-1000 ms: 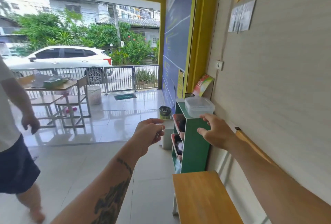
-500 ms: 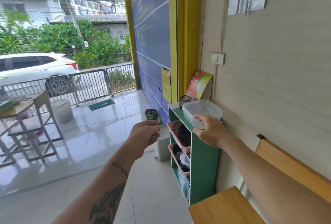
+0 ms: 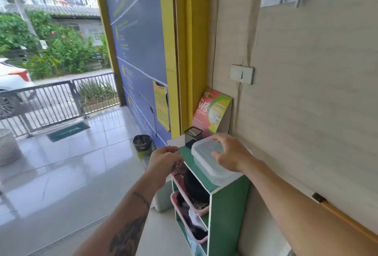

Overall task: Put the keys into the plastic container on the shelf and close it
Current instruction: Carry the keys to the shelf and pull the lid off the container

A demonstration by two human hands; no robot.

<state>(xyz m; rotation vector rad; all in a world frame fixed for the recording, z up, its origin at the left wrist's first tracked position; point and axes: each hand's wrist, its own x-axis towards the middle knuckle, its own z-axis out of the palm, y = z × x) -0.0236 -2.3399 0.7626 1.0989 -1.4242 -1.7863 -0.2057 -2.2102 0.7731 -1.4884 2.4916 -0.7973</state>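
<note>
Under the right hand (image 3: 230,154), plastic container (image 3: 206,161); left hand (image 3: 164,162) beside.

Green shelf (image 3: 227,221), white edges; translucent container (image 3: 206,160); pink baskets (image 3: 184,212); black-tattooed left forearm (image 3: 131,233)

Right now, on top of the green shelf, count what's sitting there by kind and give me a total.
Plastic container with lid: 1
Black pen holder: 1
Red and green printed card against the wall: 1
White paper sheet: 1
Total: 4
</note>
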